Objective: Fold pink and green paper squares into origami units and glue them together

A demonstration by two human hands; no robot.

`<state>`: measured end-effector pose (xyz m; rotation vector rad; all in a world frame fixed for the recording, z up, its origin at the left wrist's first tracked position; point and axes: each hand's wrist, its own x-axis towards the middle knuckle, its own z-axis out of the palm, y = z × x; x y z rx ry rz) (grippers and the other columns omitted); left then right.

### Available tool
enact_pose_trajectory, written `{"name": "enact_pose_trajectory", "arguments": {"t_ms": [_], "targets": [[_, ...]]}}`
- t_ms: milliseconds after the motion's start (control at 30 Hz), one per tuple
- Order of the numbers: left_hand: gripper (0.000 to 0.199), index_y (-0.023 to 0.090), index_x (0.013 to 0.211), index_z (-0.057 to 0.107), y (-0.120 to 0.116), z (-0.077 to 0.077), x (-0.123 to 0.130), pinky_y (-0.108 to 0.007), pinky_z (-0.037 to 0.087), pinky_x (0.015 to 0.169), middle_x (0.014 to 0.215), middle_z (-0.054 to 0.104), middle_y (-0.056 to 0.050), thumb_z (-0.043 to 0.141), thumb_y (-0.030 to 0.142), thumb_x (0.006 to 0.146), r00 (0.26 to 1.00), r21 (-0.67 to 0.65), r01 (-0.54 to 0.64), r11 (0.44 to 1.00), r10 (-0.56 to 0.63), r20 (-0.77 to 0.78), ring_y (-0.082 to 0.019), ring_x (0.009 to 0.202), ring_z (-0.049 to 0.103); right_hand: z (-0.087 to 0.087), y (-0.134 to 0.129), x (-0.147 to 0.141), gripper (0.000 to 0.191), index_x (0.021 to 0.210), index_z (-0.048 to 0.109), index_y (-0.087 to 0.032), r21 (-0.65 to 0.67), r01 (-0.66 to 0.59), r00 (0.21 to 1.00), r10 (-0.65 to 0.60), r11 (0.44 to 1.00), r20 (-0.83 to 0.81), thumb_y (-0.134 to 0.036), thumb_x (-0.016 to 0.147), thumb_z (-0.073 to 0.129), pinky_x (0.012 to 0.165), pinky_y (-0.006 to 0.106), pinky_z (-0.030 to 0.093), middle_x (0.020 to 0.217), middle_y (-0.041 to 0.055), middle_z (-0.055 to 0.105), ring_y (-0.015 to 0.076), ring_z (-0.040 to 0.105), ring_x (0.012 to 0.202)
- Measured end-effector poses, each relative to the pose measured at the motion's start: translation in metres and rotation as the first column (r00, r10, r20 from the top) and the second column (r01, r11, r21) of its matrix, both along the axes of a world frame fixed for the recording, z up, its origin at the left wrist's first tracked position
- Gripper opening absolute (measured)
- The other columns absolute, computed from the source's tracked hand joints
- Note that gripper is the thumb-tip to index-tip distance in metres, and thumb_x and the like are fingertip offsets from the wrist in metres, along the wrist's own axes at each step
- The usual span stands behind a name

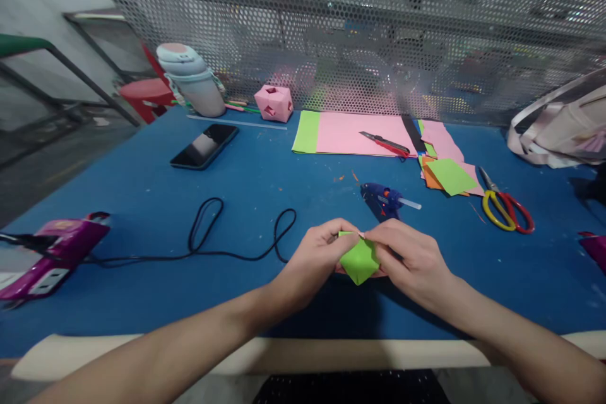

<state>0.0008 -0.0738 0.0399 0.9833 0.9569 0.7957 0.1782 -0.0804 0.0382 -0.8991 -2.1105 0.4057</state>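
A green paper piece (360, 260), folded and with pink paper showing beneath it, is held between both hands near the front of the blue table. My left hand (323, 252) pinches its upper left edge between thumb and fingers. On the opposite side, my right hand (411, 257) grips the upper right edge, its fingertips close to the left ones. Just beyond the hands lies a blue glue gun (382, 197) with a clear glue stick protruding to the right.
Pink and green sheets (353, 132) carry a red cutter (386, 143). Scissors (506, 207) lie right, by paper squares (452, 177). A pink paper cube (274, 103), phone (205, 146) and bottle (192, 82) stand or lie behind; a purple power strip (59, 252) is left.
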Motion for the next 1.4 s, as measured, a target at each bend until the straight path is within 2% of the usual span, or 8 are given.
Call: {"name": "enact_pose_trajectory", "arguments": {"t_ms": [300, 533, 700, 867, 1067, 1233, 1333, 1400], "targets": [[0.021, 0.015, 0.074, 0.057, 0.0011, -0.0004, -0.0010, -0.013, 0.041, 0.045, 0.059, 0.052, 0.004, 0.062, 0.035, 0.080, 0.999, 0.015, 0.025, 1.000, -0.025, -0.038, -0.006, 0.052, 0.046, -0.0012, -0.0006, 0.0004, 0.022, 0.101, 0.062, -0.012, 0.050, -0.035, 0.999, 0.034, 0.998, 0.015, -0.005, 0.087, 0.046, 0.072, 0.027, 0.049, 0.088, 0.0074, 0.062, 0.0130, 0.058, 0.082], [0.024, 0.016, 0.076, 0.060, -0.0021, 0.0025, -0.0024, -0.015, 0.042, 0.041, 0.061, 0.052, 0.004, 0.061, 0.040, 0.079, 0.973, 0.124, 0.031, 0.992, -0.001, -0.231, -0.007, 0.051, 0.047, 0.0062, -0.0013, -0.0038, 0.010, 0.091, 0.063, -0.017, -0.234, 0.087, 0.991, -0.108, 0.968, -0.083, -0.017, 0.087, 0.054, 0.067, 0.024, 0.047, 0.082, 0.0012, 0.062, 0.0109, 0.058, 0.075], [0.023, 0.017, 0.073, 0.061, -0.0048, 0.0018, -0.0007, -0.016, 0.044, 0.041, 0.065, 0.054, 0.002, 0.059, 0.039, 0.078, 0.950, 0.205, 0.030, 0.978, 0.036, -0.311, -0.008, 0.053, 0.048, 0.0057, -0.0035, -0.0051, 0.013, 0.083, 0.062, -0.020, -0.356, 0.077, 0.993, -0.106, 0.931, -0.061, -0.024, 0.089, 0.051, 0.063, 0.024, 0.046, 0.079, 0.0002, 0.060, 0.0112, 0.056, 0.071], [0.014, 0.016, 0.074, 0.062, -0.0031, -0.0037, 0.0008, -0.015, 0.041, 0.044, 0.063, 0.055, 0.003, 0.058, 0.030, 0.078, 0.935, 0.280, 0.045, 0.959, 0.058, -0.350, -0.007, 0.053, 0.046, 0.0014, -0.0035, -0.0042, 0.013, 0.082, 0.059, -0.018, -0.314, 0.083, 0.994, -0.100, 0.946, -0.040, -0.020, 0.090, 0.049, 0.061, 0.023, 0.044, 0.079, 0.0006, 0.059, 0.0108, 0.055, 0.070], [0.017, 0.018, 0.083, 0.058, -0.0018, -0.0028, -0.0001, -0.015, 0.042, 0.045, 0.065, 0.055, 0.004, 0.053, 0.034, 0.083, 0.972, 0.181, 0.013, 0.983, 0.030, -0.235, -0.008, 0.056, 0.051, 0.0013, 0.0007, -0.0026, 0.012, 0.084, 0.059, -0.017, -0.221, 0.066, 0.997, -0.072, 0.973, -0.022, -0.017, 0.090, 0.049, 0.066, 0.026, 0.042, 0.078, 0.0015, 0.059, 0.0119, 0.055, 0.072], [0.019, 0.017, 0.082, 0.058, -0.0009, -0.0019, -0.0012, -0.016, 0.042, 0.044, 0.064, 0.053, 0.004, 0.055, 0.035, 0.082, 0.971, 0.189, 0.039, 0.981, 0.008, -0.241, -0.008, 0.054, 0.049, 0.0018, -0.0004, -0.0019, 0.015, 0.085, 0.059, -0.016, -0.183, 0.050, 0.999, -0.048, 0.982, 0.013, -0.018, 0.091, 0.046, 0.063, 0.026, 0.042, 0.077, 0.0026, 0.058, 0.0118, 0.054, 0.070], [0.020, 0.017, 0.081, 0.061, 0.0009, -0.0025, -0.0031, -0.017, 0.041, 0.045, 0.064, 0.056, 0.002, 0.054, 0.036, 0.083, 0.937, 0.274, 0.122, 0.954, -0.020, -0.348, -0.010, 0.055, 0.050, 0.0018, -0.0012, -0.0013, 0.017, 0.086, 0.059, -0.016, -0.160, 0.040, 0.997, -0.030, 0.986, 0.067, -0.018, 0.092, 0.044, 0.064, 0.027, 0.043, 0.077, 0.0033, 0.057, 0.0125, 0.054, 0.071], [0.022, 0.018, 0.078, 0.064, 0.0016, -0.0023, -0.0045, -0.018, 0.040, 0.047, 0.064, 0.059, 0.001, 0.052, 0.034, 0.084, 0.882, 0.369, 0.193, 0.909, 0.004, -0.472, -0.010, 0.056, 0.052, 0.0018, -0.0013, -0.0015, 0.018, 0.085, 0.059, -0.015, -0.154, 0.038, 0.997, -0.026, 0.987, 0.074, -0.019, 0.093, 0.043, 0.066, 0.027, 0.043, 0.077, 0.0032, 0.057, 0.0125, 0.054, 0.072]]}}
